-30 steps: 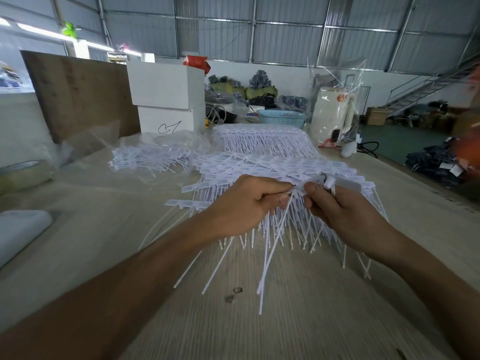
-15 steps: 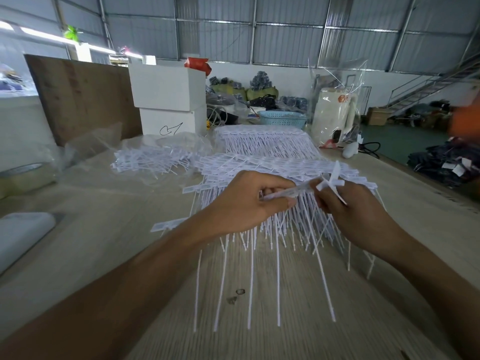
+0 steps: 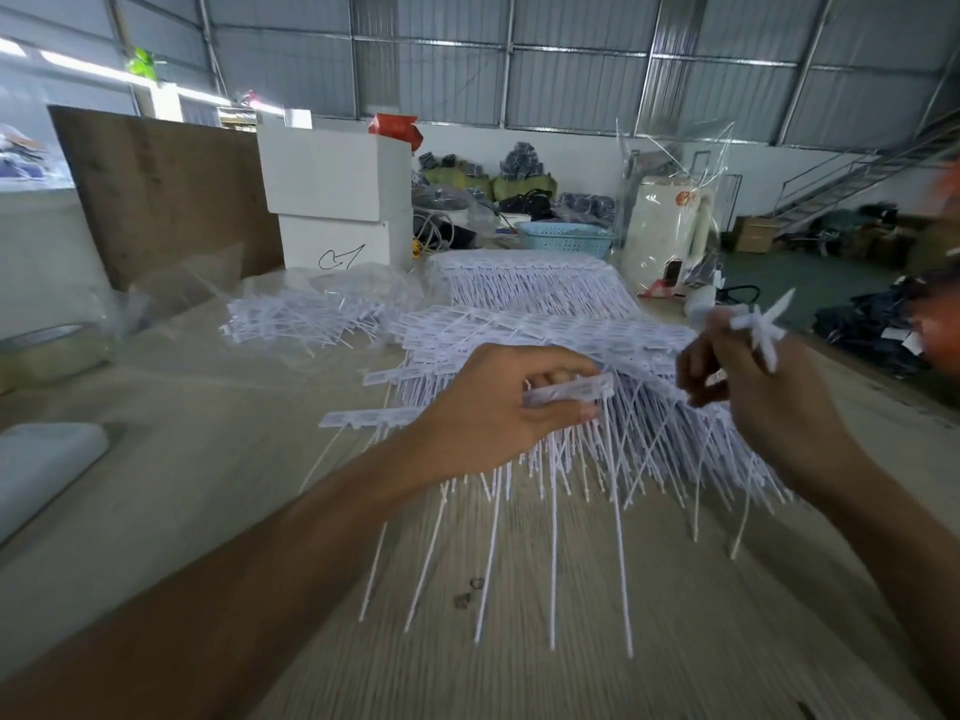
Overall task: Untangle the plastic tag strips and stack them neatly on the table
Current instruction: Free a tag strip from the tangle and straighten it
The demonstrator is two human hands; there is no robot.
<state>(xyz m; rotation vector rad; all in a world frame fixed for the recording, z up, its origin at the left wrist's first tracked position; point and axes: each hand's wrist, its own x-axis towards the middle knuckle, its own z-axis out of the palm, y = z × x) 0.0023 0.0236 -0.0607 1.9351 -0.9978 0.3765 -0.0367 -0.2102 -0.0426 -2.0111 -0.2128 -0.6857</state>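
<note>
My left hand sits dead centre, fingers curled round the header of a strip, pinching it flat between thumb and fingertips. Its thin tails hang down toward six o'clock, reaching well out over the table. My right hand is up at three o'clock, raised above the left, fingers bent, with a small bunch of tags pinched at the fingertips. That bunch is blurred, so I cannot tell how many pieces are in it.

Under both hands lies the pile, headers lined up across the middle and tails fanned toward me. One stray strip pokes out flat at nine o'clock of my left hand. Behind the pile, at twelve o'clock, there is a neat stack, tails combed forward. At eleven o'clock a loose heap lies partly under a clear bag.

Further back, white boxes stand stacked at eleven o'clock against a brown board. A blue basket sits at twelve, just beside a white jug wrapped in clear film at one o'clock.
</note>
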